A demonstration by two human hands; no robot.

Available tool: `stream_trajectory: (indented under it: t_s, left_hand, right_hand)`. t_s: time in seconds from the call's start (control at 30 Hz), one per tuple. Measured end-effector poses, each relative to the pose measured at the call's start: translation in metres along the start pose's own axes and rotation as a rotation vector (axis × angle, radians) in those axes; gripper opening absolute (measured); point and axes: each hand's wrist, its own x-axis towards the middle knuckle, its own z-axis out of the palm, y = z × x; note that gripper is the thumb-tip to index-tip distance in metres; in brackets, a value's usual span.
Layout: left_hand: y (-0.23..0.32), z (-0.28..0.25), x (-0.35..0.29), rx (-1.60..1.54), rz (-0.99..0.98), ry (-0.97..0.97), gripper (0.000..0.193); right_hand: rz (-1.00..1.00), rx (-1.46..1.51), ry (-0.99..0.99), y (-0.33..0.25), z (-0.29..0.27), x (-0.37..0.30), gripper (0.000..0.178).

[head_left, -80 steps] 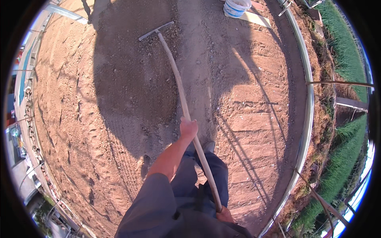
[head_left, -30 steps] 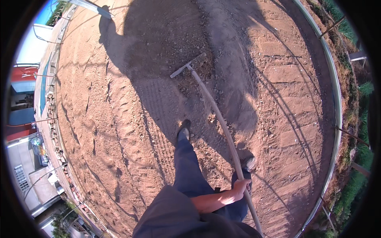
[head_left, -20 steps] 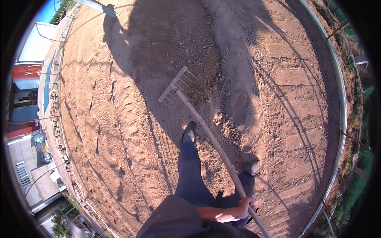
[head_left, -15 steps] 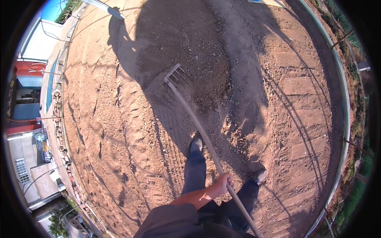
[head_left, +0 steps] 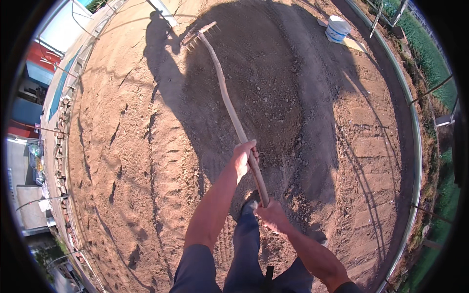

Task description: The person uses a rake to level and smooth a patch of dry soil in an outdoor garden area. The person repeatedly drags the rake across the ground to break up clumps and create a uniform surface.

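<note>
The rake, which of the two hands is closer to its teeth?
The left hand: it grips farther up the rake handle, while the right hand grips lower down, farther from the head.

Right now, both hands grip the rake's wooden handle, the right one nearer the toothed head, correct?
No: the left hand, not the right hand, is nearer the toothed head, as the head camera view shows; both grip the wooden handle.

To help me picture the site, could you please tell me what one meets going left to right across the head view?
Red wall, rake head, left hand, right hand, white-and-blue bucket, green plants.
</note>
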Motion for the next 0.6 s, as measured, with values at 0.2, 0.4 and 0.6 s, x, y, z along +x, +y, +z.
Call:
stream_trajectory:
  t_s: [0.2, 0.4, 0.6]
  left_hand:
    - [0.129, 0.002, 0.001, 0.651, 0.143, -0.010, 0.025]
    - [0.122, -0.041, 0.006, 1.262, 0.096, 0.409, 0.056]
    - [0.093, -0.040, 0.019, 1.295, -0.019, 0.395, 0.081]
  right_hand:
    - [-0.099, 0.421, -0.266, -0.169, 0.061, 0.124, 0.011]
    - [-0.057, 0.086, -0.084, -0.089, 0.124, 0.068, 0.014]
    - [0.131, -0.065, -0.027, 0.000, 0.096, -0.050, 0.024]
